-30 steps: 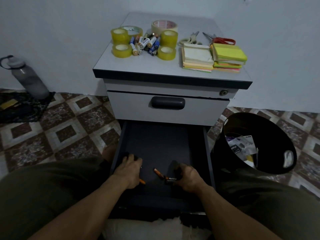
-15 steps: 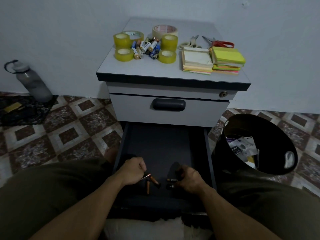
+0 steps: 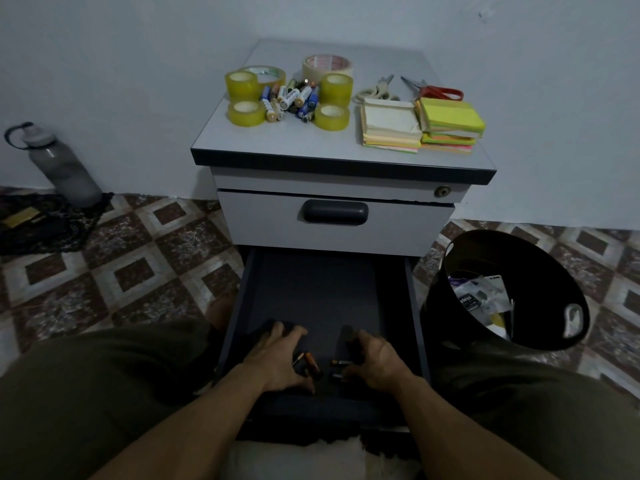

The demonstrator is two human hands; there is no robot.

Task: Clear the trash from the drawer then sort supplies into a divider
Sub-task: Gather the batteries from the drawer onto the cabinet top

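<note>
Both hands work low at the near end of the open drawer (image 3: 313, 292). The left hand (image 3: 277, 362) curls loosely, fingertips touching 2 orange-tipped batteries (image 3: 310, 364) just right of them; whether it grips any I cannot tell. The right hand (image 3: 375, 362) cups 2 dark batteries (image 3: 341, 368) lying just left of its fingertips, not visibly pinched. The risk is rolling: round cells nudged by a finger could slip into the dim front corner, or drop when scooped several at once. The trash bin (image 3: 446, 306) stands right of the right hand.
</note>
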